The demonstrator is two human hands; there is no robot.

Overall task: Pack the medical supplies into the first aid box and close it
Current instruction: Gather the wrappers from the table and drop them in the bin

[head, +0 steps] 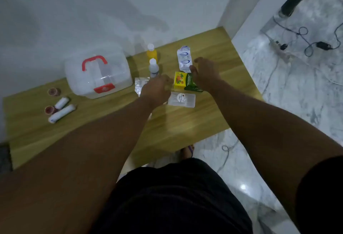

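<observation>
A clear first aid box (pixel 98 74) with a red handle and red latch stands closed at the table's left rear. My left hand (pixel 156 89) hovers over a foil blister pack (pixel 140 83), fingers curled down, beside a white bottle (pixel 153 67). An orange bottle (pixel 151 52) stands behind it. My right hand (pixel 205 74) is spread above a yellow-green carton (pixel 182 81) and touches the lower end of a white sachet strip (pixel 183 58). A clear flat pack (pixel 181 100) lies in front of the carton. Neither hand visibly holds anything.
On the wooden table (pixel 167 131), two white bandage rolls (pixel 62 108) and two reddish tape rolls (pixel 53 91) lie at the left. A white wall runs behind. Cables and a power strip (pixel 282 47) lie on the marble floor to the right.
</observation>
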